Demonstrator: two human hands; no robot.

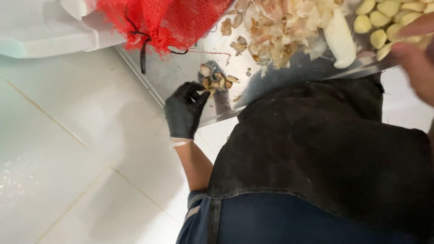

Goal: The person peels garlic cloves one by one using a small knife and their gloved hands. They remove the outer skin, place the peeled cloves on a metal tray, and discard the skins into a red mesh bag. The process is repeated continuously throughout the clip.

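My left hand (185, 108), in a black glove, reaches over the near edge of a steel table (176, 74). Its fingertips pinch at a small heap of unpeeled garlic cloves (218, 81), and a pale bit shows between thumb and fingers. My right hand (418, 58) is bare and blurred at the right edge, next to a heap of peeled yellow cloves (384, 20). What it holds is not visible. A big pile of papery garlic skins (280, 27) lies between the two heaps.
A red mesh sack (162, 20) rests on the table's far left end, beside a white bag (40, 27). A white oblong object (340, 40) lies beside the skins. My black apron (325, 149) presses against the table edge. White floor tiles (68, 158) lie to the left.
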